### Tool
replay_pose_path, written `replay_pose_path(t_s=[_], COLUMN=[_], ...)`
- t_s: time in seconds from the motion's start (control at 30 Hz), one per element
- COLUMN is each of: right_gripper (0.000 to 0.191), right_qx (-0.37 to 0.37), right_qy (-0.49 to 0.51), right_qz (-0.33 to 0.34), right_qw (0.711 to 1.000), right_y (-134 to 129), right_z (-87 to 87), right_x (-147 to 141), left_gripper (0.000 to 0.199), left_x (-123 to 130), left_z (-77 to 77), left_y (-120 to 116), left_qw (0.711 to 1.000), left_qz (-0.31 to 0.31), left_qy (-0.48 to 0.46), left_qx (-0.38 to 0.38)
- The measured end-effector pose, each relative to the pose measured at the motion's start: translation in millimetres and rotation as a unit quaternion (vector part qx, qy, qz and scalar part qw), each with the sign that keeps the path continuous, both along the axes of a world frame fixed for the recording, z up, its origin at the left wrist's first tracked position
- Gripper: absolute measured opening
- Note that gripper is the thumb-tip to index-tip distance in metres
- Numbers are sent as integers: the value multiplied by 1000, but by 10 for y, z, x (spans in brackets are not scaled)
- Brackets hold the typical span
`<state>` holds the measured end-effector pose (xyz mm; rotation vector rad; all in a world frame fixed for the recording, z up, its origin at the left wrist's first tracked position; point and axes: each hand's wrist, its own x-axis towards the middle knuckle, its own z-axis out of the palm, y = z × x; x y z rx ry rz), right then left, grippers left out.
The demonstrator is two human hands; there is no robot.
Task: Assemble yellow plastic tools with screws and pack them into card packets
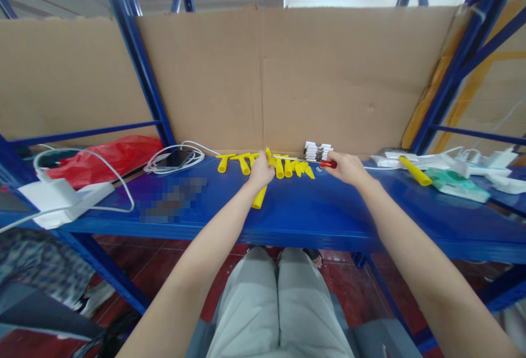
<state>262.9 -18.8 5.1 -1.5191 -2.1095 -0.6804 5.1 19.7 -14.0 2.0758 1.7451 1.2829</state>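
My left hand (262, 170) is closed around a yellow T-shaped plastic piece (258, 198), whose round stem points toward me and whose top shows above my fingers. In my right hand (347, 167) is a red-handled screwdriver (329, 164). Its thin shaft points left, toward the yellow piece; whether the tip touches it is too small to tell. More yellow T-shaped pieces (222, 164) stand along the back to the left, and several other yellow pieces (289, 169) lie between my hands. Just behind the screwdriver is a stack of small white parts (317, 151).
A cardboard sheet (329, 73) closes off the back of the blue shelf (312, 210). Leftward are a coiled white cable (193, 155), a phone (177, 158), a red bag (119, 155) and a white plug (57, 199). A yellow tube (415, 170) and green packet (456, 182) lie right.
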Motion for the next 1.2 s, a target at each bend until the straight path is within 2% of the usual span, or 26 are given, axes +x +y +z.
replay_pose_path(t_s=[0.1, 0.23, 0.33, 0.53, 0.63, 0.77, 0.93, 1.07, 1.2], right_gripper=[17, 21, 19, 13, 10, 18, 24, 28, 19], right_qx=[3, -32, -42, -6, 21, 21, -24, -21, -8], right_qy=[0, 22, 31, 27, 6, 2, 10, 16, 13], right_qz=[21, 45, 39, 0, 20, 48, 14, -24, -25], right_qw=[1000, 998, 998, 1000, 1000, 999, 1000, 999, 1000], right_y=[-21, -31, -25, -22, -46, -89, -128, -149, -152], right_z=[7, 15, 13, 22, 46, 76, 79, 49, 9], right_x=[12, 28, 17, -9, 16, 54, 25, -12, 14], left_gripper=[24, 24, 23, 26, 29, 29, 31, 31, 32], left_x=[2, 3, 1, 12, 14, 0, -15, -7, 9], left_z=[4, 11, 14, 18, 19, 24, 45, 48, 38], left_y=[-12, -25, -24, -32, -39, -50, -75, -86, -88], left_qw=[1000, 1000, 1000, 1000, 999, 999, 998, 998, 997], left_qz=[3, 5, 5, 6, 4, 3, 2, 0, -8], left_qy=[0, 3, 9, 24, 38, 52, 65, 68, 71], left_qx=[0, -1, -1, -5, -7, -6, -11, -5, -6])
